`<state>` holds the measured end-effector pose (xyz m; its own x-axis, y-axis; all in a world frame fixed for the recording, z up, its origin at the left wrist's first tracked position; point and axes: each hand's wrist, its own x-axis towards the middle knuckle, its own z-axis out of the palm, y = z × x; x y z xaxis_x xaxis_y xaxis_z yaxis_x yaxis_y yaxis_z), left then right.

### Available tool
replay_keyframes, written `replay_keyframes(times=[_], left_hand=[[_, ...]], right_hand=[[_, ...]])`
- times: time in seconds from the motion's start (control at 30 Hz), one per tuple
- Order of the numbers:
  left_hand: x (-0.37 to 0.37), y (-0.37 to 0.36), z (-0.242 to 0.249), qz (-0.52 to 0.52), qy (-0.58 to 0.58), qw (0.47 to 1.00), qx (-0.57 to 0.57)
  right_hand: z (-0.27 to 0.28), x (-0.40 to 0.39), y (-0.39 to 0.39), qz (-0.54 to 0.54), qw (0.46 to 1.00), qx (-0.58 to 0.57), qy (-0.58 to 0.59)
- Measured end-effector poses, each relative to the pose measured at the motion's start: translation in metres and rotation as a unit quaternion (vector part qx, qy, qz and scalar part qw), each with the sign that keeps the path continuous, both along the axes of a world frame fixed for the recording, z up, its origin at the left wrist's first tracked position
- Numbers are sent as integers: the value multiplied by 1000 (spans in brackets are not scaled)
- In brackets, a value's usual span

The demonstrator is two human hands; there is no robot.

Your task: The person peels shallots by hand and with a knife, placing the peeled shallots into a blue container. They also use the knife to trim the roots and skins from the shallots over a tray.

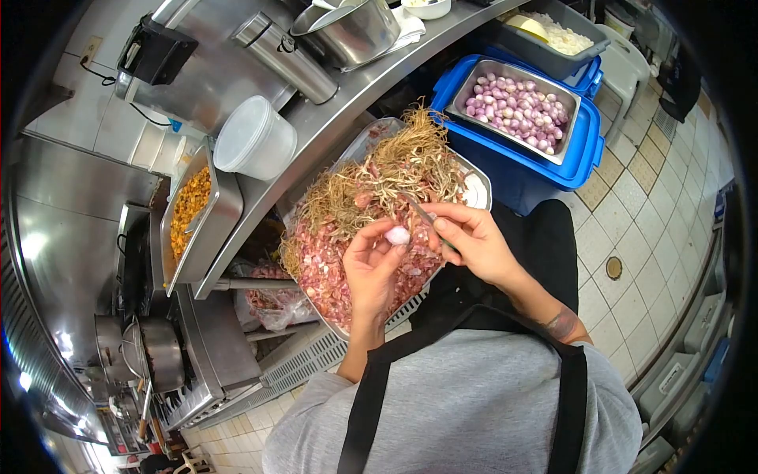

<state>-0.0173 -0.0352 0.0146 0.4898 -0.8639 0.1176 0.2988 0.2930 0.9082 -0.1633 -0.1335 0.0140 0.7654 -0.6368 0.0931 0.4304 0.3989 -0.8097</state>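
Between the thumb and fingers of my left hand [369,261] is a pale peeled shallot [397,235]. My right hand [472,241] grips a small knife [420,211], its blade pointing up and left, close to the shallot but apart from it. Both hands are over a large tray [483,183] in front of my lap. It is heaped with reddish shallot skins and pieces [316,261], and dry root tufts and stalks [371,178] cover its far part.
A metal pan [567,142] of peeled shallots rests on a blue lidded bin [513,170] at upper right. Behind it stands a grey tub [604,41] of white pieces. Along the steel counter [316,118] are a plastic bucket [257,142], a steel flask [292,63] and a pot [355,35].
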Motion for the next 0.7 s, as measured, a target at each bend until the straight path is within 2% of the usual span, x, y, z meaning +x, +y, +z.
replay_keyframes(times=[0.07, 0.2, 0.3, 0.4, 0.5, 0.53, 0.6, 0.63, 0.7], left_hand=[[1, 2, 8, -32, 55, 998, -4], [4, 5, 13, -55, 147, 988, -11], [10, 5, 6, -71, 226, 971, -21], [13, 6, 2, -43, 264, 963, 3], [9, 3, 3, 41, 186, 981, 28], [10, -2, 3, 20, 151, 988, 25], [13, -14, 6, -24, 87, 996, 13], [6, -29, 14, -15, 37, 999, 32], [-4, -67, 23, -91, -19, 995, 37]], right_hand=[[-4, 4, 4, -61, 994, -70, 52], [1, 4, 4, -96, 964, -194, 156], [2, 3, 2, -116, 940, -266, 177], [1, 3, 1, -121, 941, -273, 160], [-11, 9, 3, -163, 960, -202, 107], [-17, 10, 1, -199, 945, -233, 114], [-19, -3, -3, -146, 936, -241, 213], [-30, 3, -5, -162, 917, -286, 226], [-49, 6, -4, -158, 906, -321, 226]])
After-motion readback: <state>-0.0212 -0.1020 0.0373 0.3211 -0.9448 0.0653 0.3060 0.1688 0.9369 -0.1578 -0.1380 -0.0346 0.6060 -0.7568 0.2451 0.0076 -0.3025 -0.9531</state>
